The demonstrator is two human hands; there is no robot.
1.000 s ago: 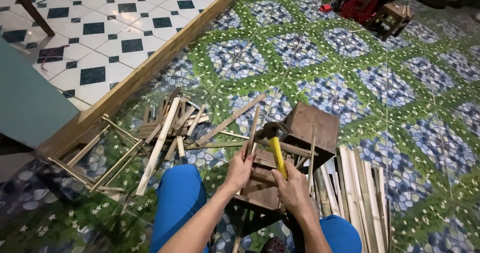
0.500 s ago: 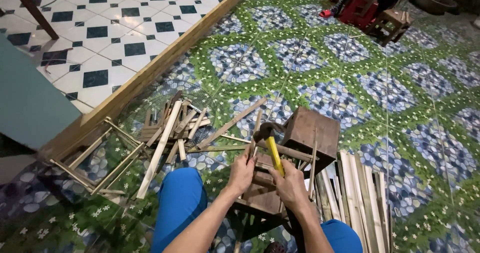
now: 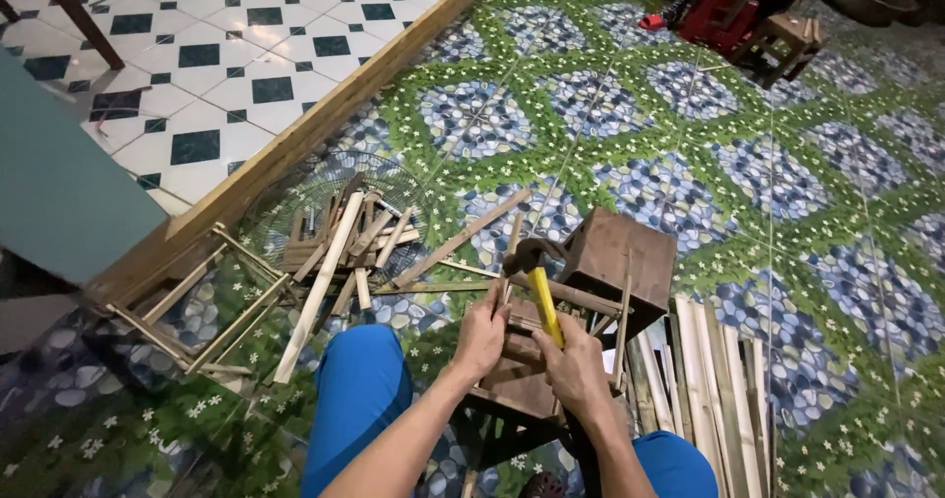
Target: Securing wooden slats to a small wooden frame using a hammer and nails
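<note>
Hands: two are seen, both belonging to the person wearing the camera, with bare forearms entering from the bottom edge.
Right hand (image 3: 579, 368): it is closed in a fist around the yellow handle of the hammer.
Left hand (image 3: 482, 336): its fingers are drawn together and pinched on a thin wooden slat (image 3: 512, 245) held upright at the workpiece; whether a nail is held as well cannot be told.
Hammer (image 3: 536, 277): one is shown, with a dark metal head and a yellow handle; the head is raised just above the wooden frame, beside the left fingertips.
Wooden frame (image 3: 517, 380): one small dark brown frame is placed between the knees, under both hands.
Wooden box (image 3: 618, 259): one dark brown box is seen just behind the hammer, tilted on the frame.
Knees (image 3: 359, 390): two are visible, clad in blue.
Bamboo strips (image 3: 704, 380): a row of pale strips is laid flat to the right; the exact count cannot be told.
Loose sticks (image 3: 340, 247): one scattered pile is seen to the left, on a round wire grille.
Floor (image 3: 630, 114): green and blue patterned covering is laid, bordered by one long wooden beam (image 3: 325, 124).
</note>
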